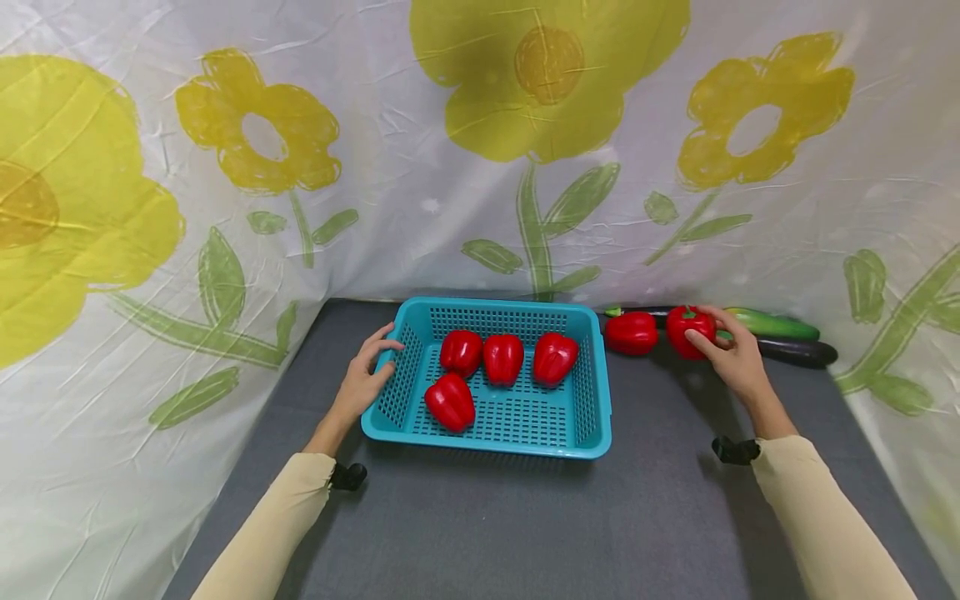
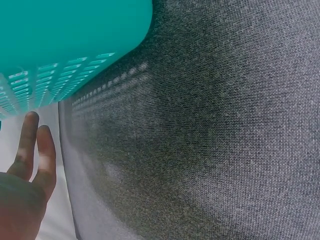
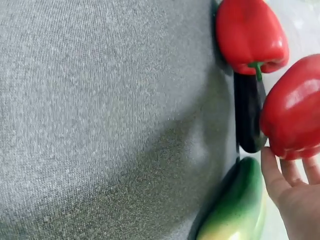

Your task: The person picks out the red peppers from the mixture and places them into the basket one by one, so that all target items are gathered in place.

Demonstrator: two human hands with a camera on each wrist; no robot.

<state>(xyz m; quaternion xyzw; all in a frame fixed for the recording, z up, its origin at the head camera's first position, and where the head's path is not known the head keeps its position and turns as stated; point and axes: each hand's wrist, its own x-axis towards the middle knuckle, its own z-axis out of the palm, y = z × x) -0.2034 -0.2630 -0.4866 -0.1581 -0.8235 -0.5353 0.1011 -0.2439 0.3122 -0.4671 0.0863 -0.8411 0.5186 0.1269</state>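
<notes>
My right hand [image 1: 738, 354] grips a red bell pepper [image 1: 688, 333] at the back right of the table, its stem facing up. In the right wrist view, the fingers lie against one end of this pepper [image 3: 295, 112]. A second red bell pepper [image 1: 631, 333] lies just left of it, outside the basket. My left hand [image 1: 365, 377] rests at the left side of a turquoise plastic basket [image 1: 491, 447], its fingers near the rim. Two of its fingers look extended beside the perforated wall in the left wrist view. Several red bell peppers [image 1: 502, 359] lie inside the basket.
Behind the right hand lie a dark purple eggplant [image 1: 797, 352] and a long green vegetable [image 1: 776, 323]. Another dark eggplant [image 3: 248, 112] extends behind the loose pepper. A flower-printed sheet [image 1: 420, 225] hangs along the back of the grey cloth-covered table [image 1: 480, 533].
</notes>
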